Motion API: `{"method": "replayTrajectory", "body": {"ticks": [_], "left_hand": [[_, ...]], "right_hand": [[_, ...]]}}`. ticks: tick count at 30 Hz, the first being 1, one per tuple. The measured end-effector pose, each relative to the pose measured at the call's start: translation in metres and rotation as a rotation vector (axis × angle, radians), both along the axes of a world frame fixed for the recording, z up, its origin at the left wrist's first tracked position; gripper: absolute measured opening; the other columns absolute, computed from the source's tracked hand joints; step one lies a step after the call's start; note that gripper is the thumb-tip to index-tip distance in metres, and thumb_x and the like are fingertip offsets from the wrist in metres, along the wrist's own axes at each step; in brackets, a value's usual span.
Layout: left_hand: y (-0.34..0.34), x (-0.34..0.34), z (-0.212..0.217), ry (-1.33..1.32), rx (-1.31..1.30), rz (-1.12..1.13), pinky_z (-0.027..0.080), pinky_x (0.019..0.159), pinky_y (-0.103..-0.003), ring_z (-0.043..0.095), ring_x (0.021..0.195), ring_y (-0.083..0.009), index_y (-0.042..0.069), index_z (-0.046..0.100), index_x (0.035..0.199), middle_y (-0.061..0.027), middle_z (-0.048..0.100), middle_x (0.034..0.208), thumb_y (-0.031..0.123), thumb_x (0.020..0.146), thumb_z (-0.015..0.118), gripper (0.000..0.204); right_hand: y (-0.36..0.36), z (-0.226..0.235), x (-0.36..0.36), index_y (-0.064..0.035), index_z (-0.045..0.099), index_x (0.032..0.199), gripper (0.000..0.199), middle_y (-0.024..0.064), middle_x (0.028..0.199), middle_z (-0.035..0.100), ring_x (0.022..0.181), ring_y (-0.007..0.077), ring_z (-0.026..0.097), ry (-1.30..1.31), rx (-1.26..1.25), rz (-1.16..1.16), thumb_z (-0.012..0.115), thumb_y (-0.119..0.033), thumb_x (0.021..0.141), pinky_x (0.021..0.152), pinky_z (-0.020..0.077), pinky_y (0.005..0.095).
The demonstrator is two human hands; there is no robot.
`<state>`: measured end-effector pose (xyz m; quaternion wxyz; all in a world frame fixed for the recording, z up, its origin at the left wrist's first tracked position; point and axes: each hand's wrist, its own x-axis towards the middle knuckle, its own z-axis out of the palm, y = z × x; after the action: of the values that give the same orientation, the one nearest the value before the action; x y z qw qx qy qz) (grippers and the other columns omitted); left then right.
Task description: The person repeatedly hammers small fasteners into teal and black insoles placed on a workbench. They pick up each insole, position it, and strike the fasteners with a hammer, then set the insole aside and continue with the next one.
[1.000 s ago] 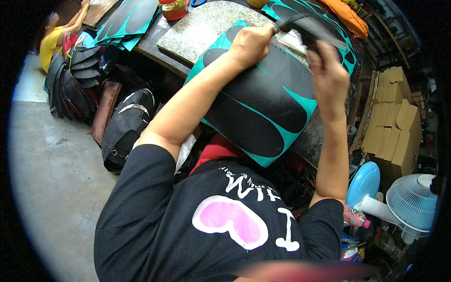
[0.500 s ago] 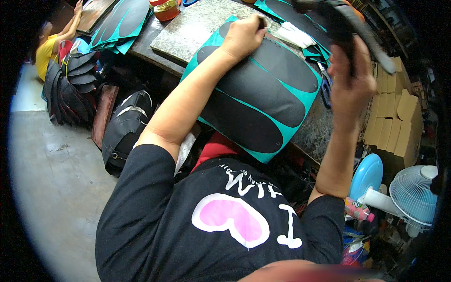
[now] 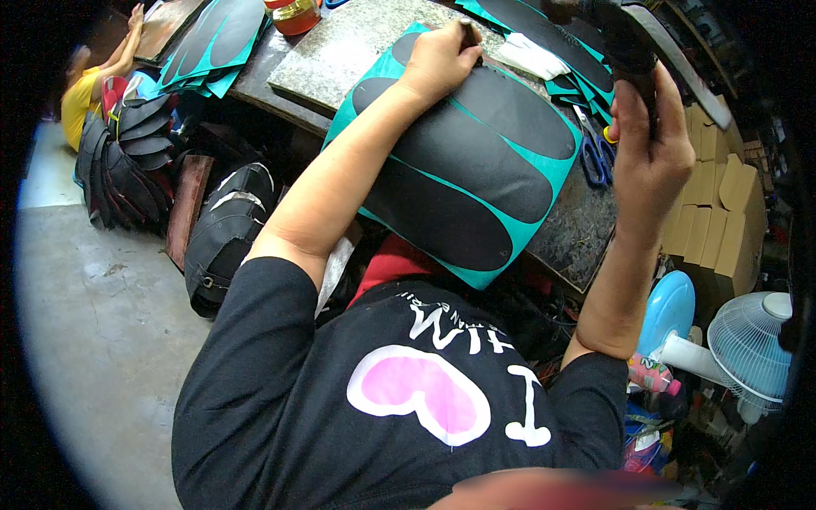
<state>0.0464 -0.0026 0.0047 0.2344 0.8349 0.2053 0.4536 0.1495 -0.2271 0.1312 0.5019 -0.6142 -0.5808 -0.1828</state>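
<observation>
A teal panel with long black oval patches [image 3: 476, 170] lies over the edge of a dark workbench [image 3: 578, 234]. My left hand [image 3: 442, 61] rests as a fist on the panel's far end, closed around a small dark tool whose tip [image 3: 469, 32] pokes out above the fingers. My right hand [image 3: 650, 144] is raised above the bench's right side. It grips the dark handle of a hammer-like tool [image 3: 633, 47] that points up and to the left, clear of the panel.
A grey stone slab [image 3: 340, 51] lies under the panel's far end. Blue-handled scissors [image 3: 595, 157] and more teal panels [image 3: 212, 42] sit on the bench. Black pieces [image 3: 127, 161] are piled on the floor at left near a person in yellow [image 3: 85, 89]. Cardboard boxes [image 3: 722, 212] and a fan [image 3: 752, 340] stand at right.
My right hand has lifted the hammer-like tool off the panel, up and to the right. My left hand has stayed at the panel's far end.
</observation>
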Motion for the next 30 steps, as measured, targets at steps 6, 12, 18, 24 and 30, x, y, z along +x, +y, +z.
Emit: {"method": "replayTrajectory", "body": {"ticks": [6, 12, 18, 24, 30], "left_hand": [[-0.012, 0.003, 0.002, 0.038, 0.081, 0.063, 0.055, 0.065, -0.04, 0.068, 0.073, -0.0308, 0.004, 0.06, 0.097, -0.0179, 0.067, 0.079, 0.011, 0.083, 0.065, 0.016], [0.003, 0.005, -0.004, -0.041, -0.302, -0.043, 0.056, 0.068, -0.034, 0.071, 0.071, -0.0246, 0.002, 0.065, 0.093, -0.0144, 0.07, 0.08, 0.016, 0.083, 0.068, 0.018], [-0.015, 0.007, 0.002, 0.048, 0.193, -0.052, 0.053, 0.066, -0.043, 0.066, 0.075, -0.0374, 0.005, 0.058, 0.095, -0.0195, 0.066, 0.08, 0.015, 0.084, 0.067, 0.017], [-0.009, 0.01, 0.0, -0.219, -0.599, -0.154, 0.055, 0.067, -0.033, 0.07, 0.071, -0.0241, 0.0, 0.065, 0.091, -0.0169, 0.07, 0.079, 0.014, 0.083, 0.069, 0.018], [-0.008, 0.009, 0.001, 0.027, -0.181, -0.115, 0.055, 0.069, -0.033, 0.071, 0.076, -0.0223, 0.0, 0.062, 0.095, -0.0143, 0.07, 0.081, 0.014, 0.085, 0.069, 0.019]], "right_hand": [[0.019, -0.035, 0.001, -0.0108, 0.064, 0.114, 0.035, 0.017, 0.094, 0.069, 0.083, 0.035, 0.068, -0.058, -0.393, -0.217, 0.062, -0.038, 0.092, 0.068, 0.0536, 0.0402], [-0.007, -0.01, 0.015, -0.0063, 0.066, 0.114, 0.029, 0.0139, 0.088, 0.071, 0.077, 0.0255, 0.071, -0.028, -0.134, -0.113, 0.065, -0.025, 0.092, 0.066, 0.0538, 0.0332], [0.009, -0.019, -0.004, -0.006, 0.065, 0.108, 0.028, 0.0164, 0.088, 0.069, 0.075, 0.0326, 0.069, -0.16, -0.119, -0.093, 0.067, -0.028, 0.091, 0.066, 0.0546, 0.0365], [0.002, -0.031, 0.019, -0.0148, 0.063, 0.117, 0.034, 0.0159, 0.091, 0.07, 0.084, 0.0349, 0.068, -0.028, -0.356, -0.296, 0.062, -0.038, 0.092, 0.068, 0.0536, 0.0407], [-0.015, 0.004, 0.009, -0.0049, 0.065, 0.114, 0.03, 0.0133, 0.091, 0.072, 0.08, 0.0223, 0.07, 0.028, 0.009, -0.084, 0.068, -0.024, 0.091, 0.069, 0.0541, 0.0334]]}}
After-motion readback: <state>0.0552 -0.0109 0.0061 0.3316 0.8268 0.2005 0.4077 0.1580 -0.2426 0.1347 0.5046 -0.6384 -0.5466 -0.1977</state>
